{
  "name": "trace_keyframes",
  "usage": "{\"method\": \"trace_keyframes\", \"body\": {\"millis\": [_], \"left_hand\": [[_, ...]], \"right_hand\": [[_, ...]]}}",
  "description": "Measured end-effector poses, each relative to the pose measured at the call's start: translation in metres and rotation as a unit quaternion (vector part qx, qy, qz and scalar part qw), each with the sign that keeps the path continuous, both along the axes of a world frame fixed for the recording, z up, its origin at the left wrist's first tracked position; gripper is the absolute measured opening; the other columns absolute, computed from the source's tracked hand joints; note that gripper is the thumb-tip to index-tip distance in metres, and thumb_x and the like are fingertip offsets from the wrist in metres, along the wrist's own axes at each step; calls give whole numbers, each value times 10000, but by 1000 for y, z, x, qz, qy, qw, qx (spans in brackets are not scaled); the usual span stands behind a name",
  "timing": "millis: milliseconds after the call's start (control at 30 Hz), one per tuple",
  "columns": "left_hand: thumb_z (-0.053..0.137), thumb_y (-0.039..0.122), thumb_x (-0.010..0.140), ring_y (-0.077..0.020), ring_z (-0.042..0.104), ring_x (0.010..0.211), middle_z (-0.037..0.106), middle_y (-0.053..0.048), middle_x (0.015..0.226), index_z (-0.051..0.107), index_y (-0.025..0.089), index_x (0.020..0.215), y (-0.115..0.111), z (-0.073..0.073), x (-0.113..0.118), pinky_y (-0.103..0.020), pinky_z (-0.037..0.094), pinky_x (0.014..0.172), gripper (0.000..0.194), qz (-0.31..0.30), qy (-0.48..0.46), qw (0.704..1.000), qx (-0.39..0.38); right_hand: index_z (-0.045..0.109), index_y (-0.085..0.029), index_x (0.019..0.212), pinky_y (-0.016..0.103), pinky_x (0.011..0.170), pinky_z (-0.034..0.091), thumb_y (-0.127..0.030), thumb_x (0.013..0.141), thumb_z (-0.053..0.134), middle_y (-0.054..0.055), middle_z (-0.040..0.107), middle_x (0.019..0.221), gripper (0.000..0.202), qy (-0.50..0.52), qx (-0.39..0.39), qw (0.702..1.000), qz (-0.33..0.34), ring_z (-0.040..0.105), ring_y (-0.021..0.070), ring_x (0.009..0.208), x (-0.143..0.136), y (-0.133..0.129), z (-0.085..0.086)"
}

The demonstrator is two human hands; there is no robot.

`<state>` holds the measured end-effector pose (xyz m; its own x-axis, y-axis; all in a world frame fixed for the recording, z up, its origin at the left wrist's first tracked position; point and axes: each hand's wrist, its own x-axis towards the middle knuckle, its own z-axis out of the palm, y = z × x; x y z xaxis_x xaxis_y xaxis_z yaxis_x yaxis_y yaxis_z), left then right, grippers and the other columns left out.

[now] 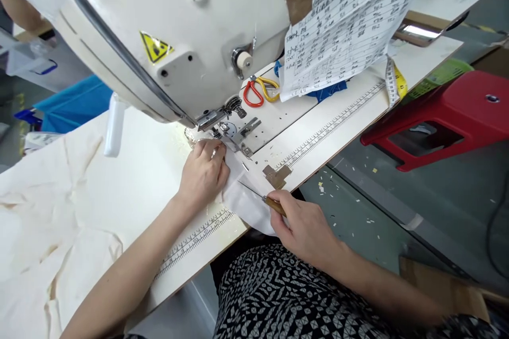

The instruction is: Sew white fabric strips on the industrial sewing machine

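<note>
A white sewing machine (pixel 191 26) stands over the table, its presser foot low above the plate. Just in front of the foot, my left hand (pixel 204 169) presses on a white cloth (pixel 248 204) with its fingers curled together; a ring shows on one finger. The cloth runs from the foot down over the table's front edge. My right hand (pixel 302 225) is closed around the wooden handle of an awl (pixel 275 205), whose thin metal tip points up and left over the cloth. What lies under my left fingers is hidden.
Red-and-yellow-handled snips (pixel 260 90) lie behind the plate. A handwritten sheet (pixel 342 32) hangs at the machine's right, near a measuring tape (pixel 393 82). Cream fabric (pixel 59 233) covers the left side. A red stool (pixel 445 116) stands right. Another person's arm (pixel 19 8) shows upper left.
</note>
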<state>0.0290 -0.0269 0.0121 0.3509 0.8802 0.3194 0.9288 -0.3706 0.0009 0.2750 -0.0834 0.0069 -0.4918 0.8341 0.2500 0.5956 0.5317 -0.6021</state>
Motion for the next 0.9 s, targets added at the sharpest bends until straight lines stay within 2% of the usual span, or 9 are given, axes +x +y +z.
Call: {"method": "trace_keyframes", "body": {"millis": [100,200,300,467,767,900], "left_hand": [[405,185,950,-312,555,1144,635,-203,1241,628,16,1231,-7,-4,3,-464,503,1006,396,-2,-10,1000,5],[388,194,965,-300,568,1192,650,-191,1277,618,-5,1258,-12,-6,3,-440,506,1026,422,-12,-10,1000,16],[390,208,965,-301,600,1163,675,-166,1263,648,18,1234,-14,-5,2,-450,540,953,418,-6,4,1000,25],[373,212,962,-304,622,1140,691,-153,1247,662,16,1225,-12,-2,2,-450,553,906,438,-5,16,1000,26],[345,226,967,-310,540,1261,614,-204,1347,582,-33,1316,-13,-6,0,-454,476,1082,495,0,-21,1000,-12],[342,244,975,-329,509,1284,589,-223,1358,556,-42,1341,-16,-5,5,-464,454,1099,512,15,-11,999,-31]], "right_hand": [[602,-143,1012,266,505,416,-106,933,423,22,702,720,199,-26,9,999,26,654,172,562,2,4,2],[605,-133,1083,271,575,477,-123,968,421,60,749,872,218,-25,36,998,40,702,183,676,3,6,2],[600,-131,1150,275,625,510,-150,994,416,85,759,996,242,-21,65,997,44,723,190,766,3,7,1],[618,-126,1119,278,611,517,-87,962,388,89,760,980,281,-40,86,994,46,718,185,745,2,8,1],[626,-133,1080,264,532,468,-74,946,386,77,749,945,281,-78,87,992,42,694,169,706,-6,16,7],[618,-137,1082,266,539,463,-76,948,389,70,742,930,272,-89,90,991,45,692,171,715,-7,18,8]]}}
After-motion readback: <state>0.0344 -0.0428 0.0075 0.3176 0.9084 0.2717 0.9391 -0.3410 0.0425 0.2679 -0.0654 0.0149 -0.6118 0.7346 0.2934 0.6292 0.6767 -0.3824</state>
